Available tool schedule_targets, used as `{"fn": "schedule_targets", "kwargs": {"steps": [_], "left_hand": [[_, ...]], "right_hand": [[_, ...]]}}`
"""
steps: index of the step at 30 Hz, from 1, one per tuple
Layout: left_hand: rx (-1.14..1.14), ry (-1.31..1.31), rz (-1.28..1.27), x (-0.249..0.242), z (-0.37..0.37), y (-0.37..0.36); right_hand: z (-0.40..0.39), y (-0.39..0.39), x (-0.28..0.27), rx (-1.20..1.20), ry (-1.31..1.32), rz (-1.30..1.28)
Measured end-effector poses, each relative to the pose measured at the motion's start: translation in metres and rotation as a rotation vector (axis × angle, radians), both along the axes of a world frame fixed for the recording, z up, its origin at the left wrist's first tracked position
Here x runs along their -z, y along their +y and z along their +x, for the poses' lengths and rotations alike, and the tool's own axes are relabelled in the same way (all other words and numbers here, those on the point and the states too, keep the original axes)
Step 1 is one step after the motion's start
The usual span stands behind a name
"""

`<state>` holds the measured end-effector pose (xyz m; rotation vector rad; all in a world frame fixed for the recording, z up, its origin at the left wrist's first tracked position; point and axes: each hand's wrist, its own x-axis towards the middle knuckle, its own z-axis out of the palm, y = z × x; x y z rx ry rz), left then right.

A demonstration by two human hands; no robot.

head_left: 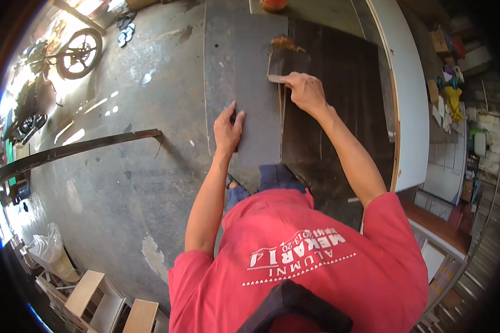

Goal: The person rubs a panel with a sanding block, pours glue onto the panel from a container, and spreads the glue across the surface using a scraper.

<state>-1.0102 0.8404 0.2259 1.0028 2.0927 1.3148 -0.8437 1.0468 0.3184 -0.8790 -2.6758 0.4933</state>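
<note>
A flat grey panel (256, 83) lies lengthwise in front of me, beside a dark brown board (339, 89). My left hand (228, 130) rests on the panel's left edge, its fingers slightly apart. My right hand (305, 91) is closed on the handle of a wide, flat scraper (289, 64), whose blade lies over the seam between panel and board. An orange-brown smear (283, 41) shows just beyond the blade. Farther off, at the top edge of the view, stands an orange container (273, 4).
A long white panel (411, 111) stands along the right. To the left, a metal bar (83, 149) reaches across the floor, with a motorcycle (78, 54) and slippers (126, 34) beyond. Wooden pieces (85, 292) and a plastic bag (49, 244) are at the lower left.
</note>
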Motion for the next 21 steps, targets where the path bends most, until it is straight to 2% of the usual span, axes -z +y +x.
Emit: {"fn": "schedule_targets", "kwargs": {"steps": [1,3,6,9,10,12,13,15,16,18,19,20,21], "left_hand": [[0.017,-0.014,-0.012,0.002,0.002,-0.002],[-0.017,0.095,0.122,0.008,0.001,0.001],[0.001,0.089,0.116,0.008,0.0,0.001],[0.005,0.065,0.157,0.005,0.001,-0.001],[0.012,0.061,0.133,0.003,0.001,-0.001],[0.018,0.071,0.125,0.003,-0.002,0.001],[0.029,0.063,0.13,0.003,-0.003,0.0],[0.032,0.068,0.141,0.01,-0.003,-0.002],[0.033,0.108,0.153,0.015,-0.003,-0.002],[0.049,0.15,0.153,0.011,-0.004,0.0],[0.055,0.165,0.162,0.008,-0.003,-0.001],[0.049,0.15,0.132,0.005,-0.002,-0.003],[0.044,0.135,0.101,0.003,-0.002,-0.002]], "right_hand": [[0.012,-0.025,-0.004,0.017,-0.014,-0.012],[0.031,-0.072,-0.016,-0.041,-0.104,-0.049],[0.058,-0.138,-0.02,-0.082,-0.03,-0.066],[0.073,-0.189,-0.05,-0.072,-0.233,-0.184],[0.08,-0.197,-0.052,-0.067,-0.23,-0.171],[0.088,-0.201,-0.06,-0.051,-0.215,-0.562],[0.09,-0.195,-0.066,-0.057,-0.206,-0.544],[0.078,-0.18,-0.105,0.037,-0.138,-0.701],[0.072,-0.164,-0.109,0.04,-0.016,-0.759],[0.049,-0.12,-0.118,0.016,-0.003,-0.55],[0.033,-0.1,-0.113,0.029,0.074,-0.381],[0.015,-0.075,-0.106,0.006,0.108,-0.324],[-0.002,-0.054,-0.089,0.019,0.147,-0.122]]}}
